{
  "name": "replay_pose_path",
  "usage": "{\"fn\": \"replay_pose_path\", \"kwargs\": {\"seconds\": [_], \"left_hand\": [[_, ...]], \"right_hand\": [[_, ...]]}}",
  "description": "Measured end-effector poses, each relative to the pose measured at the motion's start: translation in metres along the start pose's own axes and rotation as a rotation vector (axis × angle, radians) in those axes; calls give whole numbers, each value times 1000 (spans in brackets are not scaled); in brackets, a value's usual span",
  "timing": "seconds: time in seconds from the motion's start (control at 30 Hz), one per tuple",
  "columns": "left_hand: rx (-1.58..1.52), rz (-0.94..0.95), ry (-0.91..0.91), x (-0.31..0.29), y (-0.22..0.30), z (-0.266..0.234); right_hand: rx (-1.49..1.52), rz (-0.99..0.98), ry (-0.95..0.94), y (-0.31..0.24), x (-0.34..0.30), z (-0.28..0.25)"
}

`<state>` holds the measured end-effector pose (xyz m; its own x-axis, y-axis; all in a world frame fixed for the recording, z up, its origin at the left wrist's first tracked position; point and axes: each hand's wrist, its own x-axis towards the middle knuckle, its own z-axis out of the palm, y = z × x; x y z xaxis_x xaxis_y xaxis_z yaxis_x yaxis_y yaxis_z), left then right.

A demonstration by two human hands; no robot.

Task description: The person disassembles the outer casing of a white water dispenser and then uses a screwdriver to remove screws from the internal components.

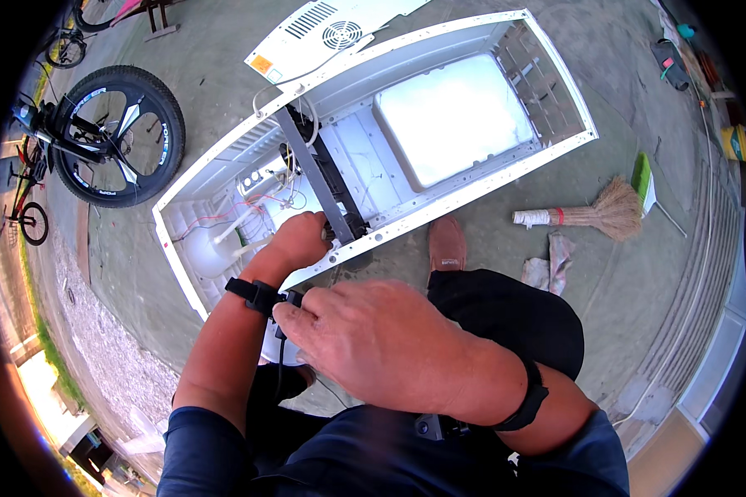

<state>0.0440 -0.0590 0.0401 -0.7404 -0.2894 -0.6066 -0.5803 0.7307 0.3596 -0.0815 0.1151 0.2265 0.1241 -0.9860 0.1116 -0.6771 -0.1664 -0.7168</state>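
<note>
A long white metal appliance casing [464, 195] lies open on the ground in front of me. My left hand [300, 238] reaches over its near side, fingers curled by the lower end of a dark metal crossbar [313, 174]. What those fingers hold is mostly hidden. My right hand [373, 335] crosses in front of my left forearm, its fingers closed at a small black device [290, 300] strapped to my left wrist. A thin cable hangs from that device. Inside the casing, left of the bar, are red and white wires [244, 205] and a round white part [211, 250].
A white vented panel [323, 37] lies beyond the casing. To the left stands a bicycle with a thick-tyred wheel [118, 137]. At right are a straw hand broom [588, 214], a green brush [643, 178] and dirty cloth gloves [550, 265]. My brown shoe [448, 244] is close to the casing.
</note>
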Motion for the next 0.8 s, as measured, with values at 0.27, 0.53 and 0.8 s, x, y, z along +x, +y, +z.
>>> {"fn": "replay_pose_path", "kwargs": {"seconds": [0.27,0.53,0.8], "left_hand": [[-42,-139,-77,3,4,5],[53,10,125,-3,-1,8],[-1,-175,-23,3,3,5]], "right_hand": [[20,15,-23,1,2,0],[11,22,7,0,1,0],[9,22,16,1,1,-1]]}}
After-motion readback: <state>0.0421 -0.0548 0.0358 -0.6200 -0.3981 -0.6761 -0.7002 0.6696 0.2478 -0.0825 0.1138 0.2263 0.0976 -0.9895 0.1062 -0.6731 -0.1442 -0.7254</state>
